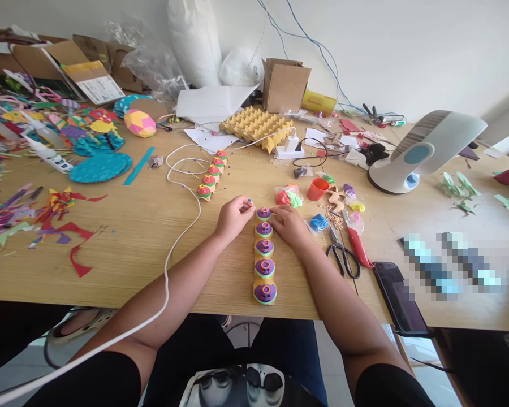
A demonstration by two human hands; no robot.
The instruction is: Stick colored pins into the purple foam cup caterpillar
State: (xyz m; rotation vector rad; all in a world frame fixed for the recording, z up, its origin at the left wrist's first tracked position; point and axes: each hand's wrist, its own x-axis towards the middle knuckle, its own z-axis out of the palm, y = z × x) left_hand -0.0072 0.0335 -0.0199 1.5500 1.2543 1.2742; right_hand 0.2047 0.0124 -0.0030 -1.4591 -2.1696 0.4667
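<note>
A strip of egg-carton bumps [264,247] lies lengthwise in front of me, its bumps topped with purple clay, orange rings and pale green edges. At its far end, my left hand [236,218] pinches something tiny with a blue tip, too small to make out. My right hand [290,224] holds the same end from the other side, fingers bent against the last bump. Farther back and left lies a second egg-carton strip [212,176] with red and green clay. Thin sticks with small purple balls are scattered around it.
A white cable [167,265] crosses over my left forearm. On the right are scissors [343,254], a red-handled knife [358,243], a phone [401,297], bagged clay [318,222] and a red cup [318,189]. Behind stand an egg tray [258,125] and a grey-white appliance [424,150]. Paper scraps cover the left.
</note>
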